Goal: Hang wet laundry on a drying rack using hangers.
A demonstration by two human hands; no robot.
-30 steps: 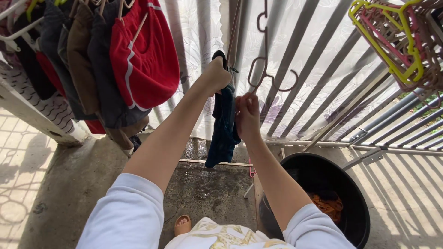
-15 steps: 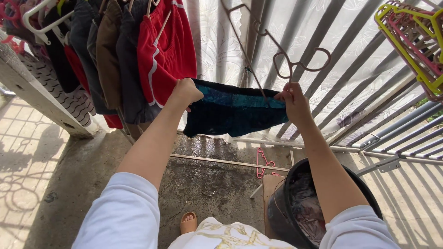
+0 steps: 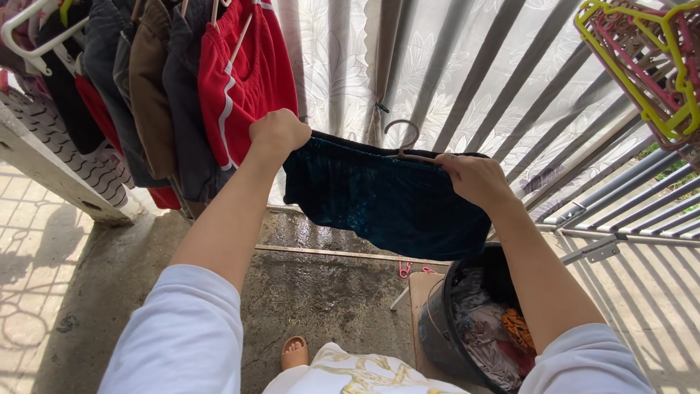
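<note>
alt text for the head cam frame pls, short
Seen from above, a person's left hand and right hand stretch a dark teal garment on a hanger in front of metal bars. A red garment and darker clothes hang at left; a black bucket of laundry sits below right, coloured hangers top right.

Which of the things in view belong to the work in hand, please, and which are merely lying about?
In hand:
- left hand
- right hand
- dark teal velvety shorts
- thin wire hanger
- black round bucket of wet laundry

Lying about:
- red shorts with white stripes
- yellow and pink plastic hangers
- pink clip on the floor
</note>
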